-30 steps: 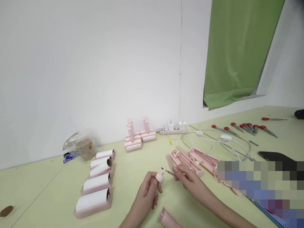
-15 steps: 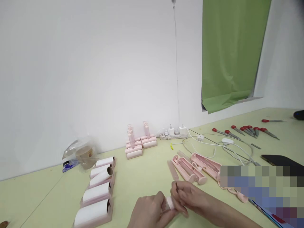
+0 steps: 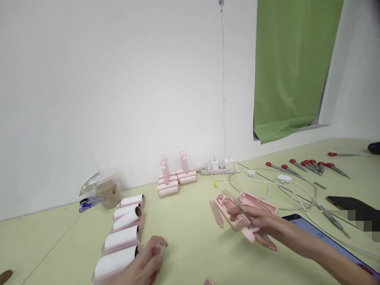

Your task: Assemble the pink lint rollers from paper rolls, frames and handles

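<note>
A pale-pink, hollow plastic trough (image 3: 225, 213) lies open, apparently unassembled, beneath the outstretched right hand (image 3: 257, 222); blur hides whether that hand grips anything. The left hand (image 3: 150, 258) curls around a small clear piece (image 3: 162, 246) (mostly hidden). Just left of it, white cylindrical rolls (image 3: 122, 236) sit in handleless pink cases, seemingly unfinished; beyond, pink-and-white rollers with upright handles (image 3: 168, 192) look complete.
</note>
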`<state>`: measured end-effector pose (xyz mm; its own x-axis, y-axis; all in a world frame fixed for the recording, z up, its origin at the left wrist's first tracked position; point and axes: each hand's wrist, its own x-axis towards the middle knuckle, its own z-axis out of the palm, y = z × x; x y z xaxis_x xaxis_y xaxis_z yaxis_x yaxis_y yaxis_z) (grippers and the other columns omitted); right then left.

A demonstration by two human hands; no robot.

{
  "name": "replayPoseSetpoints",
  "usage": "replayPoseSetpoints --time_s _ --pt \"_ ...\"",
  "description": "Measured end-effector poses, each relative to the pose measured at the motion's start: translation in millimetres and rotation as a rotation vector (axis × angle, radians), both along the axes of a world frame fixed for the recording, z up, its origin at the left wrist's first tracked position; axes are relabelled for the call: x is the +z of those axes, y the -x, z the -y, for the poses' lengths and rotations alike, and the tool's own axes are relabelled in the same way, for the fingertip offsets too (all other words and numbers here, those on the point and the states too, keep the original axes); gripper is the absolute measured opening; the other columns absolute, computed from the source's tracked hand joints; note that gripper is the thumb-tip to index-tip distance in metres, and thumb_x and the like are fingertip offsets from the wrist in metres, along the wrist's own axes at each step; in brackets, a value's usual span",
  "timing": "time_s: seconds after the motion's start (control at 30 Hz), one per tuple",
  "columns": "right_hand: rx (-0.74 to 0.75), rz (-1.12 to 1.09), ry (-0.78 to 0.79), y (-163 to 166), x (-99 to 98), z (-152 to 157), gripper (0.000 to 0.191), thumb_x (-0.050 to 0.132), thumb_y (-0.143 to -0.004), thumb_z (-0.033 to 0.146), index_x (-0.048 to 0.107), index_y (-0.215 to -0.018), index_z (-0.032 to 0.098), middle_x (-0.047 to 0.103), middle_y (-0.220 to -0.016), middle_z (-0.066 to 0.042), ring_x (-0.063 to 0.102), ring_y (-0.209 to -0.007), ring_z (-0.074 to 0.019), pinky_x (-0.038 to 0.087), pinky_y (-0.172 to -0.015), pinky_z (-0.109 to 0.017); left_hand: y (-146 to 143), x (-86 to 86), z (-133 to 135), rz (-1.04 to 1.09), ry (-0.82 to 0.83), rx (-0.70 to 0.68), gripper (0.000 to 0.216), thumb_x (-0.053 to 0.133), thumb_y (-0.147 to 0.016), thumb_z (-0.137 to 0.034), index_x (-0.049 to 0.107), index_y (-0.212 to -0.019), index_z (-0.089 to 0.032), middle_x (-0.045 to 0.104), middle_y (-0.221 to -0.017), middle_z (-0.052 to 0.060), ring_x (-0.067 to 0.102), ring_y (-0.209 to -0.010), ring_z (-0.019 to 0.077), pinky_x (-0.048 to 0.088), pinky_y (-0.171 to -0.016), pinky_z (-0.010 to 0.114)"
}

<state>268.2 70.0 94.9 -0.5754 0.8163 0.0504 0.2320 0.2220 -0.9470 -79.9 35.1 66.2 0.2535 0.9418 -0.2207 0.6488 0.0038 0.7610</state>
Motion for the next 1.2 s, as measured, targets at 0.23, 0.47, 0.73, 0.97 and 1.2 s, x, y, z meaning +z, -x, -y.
replayPoseSetpoints --time_s 0.23,0.47,0.73,0.97,1.2 --pt "-0.072 0.773 -0.393 29 -28.9 -12 0.068 0.058 -0.065 0.034 0.033 -0.129 0.031 0.039 -0.131 -0.011 0.056 -0.087 -0.03 0.039 -0.072 -0.039 -60 -34.4 -37 -0.1 -0.283 -0.127 0.045 0.034 -0.083 -0.034 0.036 -0.126 -0.021 0.05 -0.103 0.007 0.047 -0.095 0.0179 0.035 -0.086 0.03" --pt "-0.275 1.025 -0.432 -2 -18.4 -14 0.055 0.06 -0.06 0.027 0.05 -0.114 0.024 0.055 -0.108 -0.015 0.06 -0.073 -0.0304 0.039 -0.058 -0.036 -58 -31.6 -24 -0.105 -0.266 -0.127 0.051 0.039 -0.08 -0.047 0.038 -0.124 -0.022 0.054 -0.102 0.005 0.047 -0.098 0.0201 0.035 -0.087 0.031" --pt "-0.214 1.05 -0.485 -18 -6.7 -16 0.012 0.053 -0.069 0.03 0.056 -0.063 0.021 0.058 -0.07 -0.006 0.055 -0.058 -0.0209 0.028 -0.047 -0.027 -34 -35.6 -3 -0.274 -0.287 0.006 0.036 0.031 -0.084 -0.036 0.043 -0.116 -0.025 0.049 -0.102 0.004 0.055 -0.082 0.0165 0.042 -0.074 0.027" --pt "-0.267 1.03 -0.548 -7 15.6 -60 0.024 0.046 -0.077 0.041 0.055 -0.088 0.022 0.06 -0.088 -0.005 0.057 -0.069 -0.02 0.033 -0.054 -0.026 -34 -54.6 35 -0.352 -0.24 0.112 0.061 0.047 -0.07 -0.048 0.039 -0.125 -0.022 0.038 -0.127 0.011 0.054 -0.098 0.0229 0.041 -0.082 0.032" --pt "-0.259 1.291 -0.345 -14 18.7 -87 0.029 0.053 -0.078 0.042 0.059 -0.079 0.014 0.061 -0.078 -0.006 0.057 -0.068 -0.0158 0.044 -0.061 -0.03 -91 -74.1 57 -0.553 -0.295 0.282 0.086 0.058 -0.06 -0.044 0.022 -0.134 -0.019 0.014 -0.142 0.013 0.014 -0.128 0.0353 0.028 -0.093 0.048"
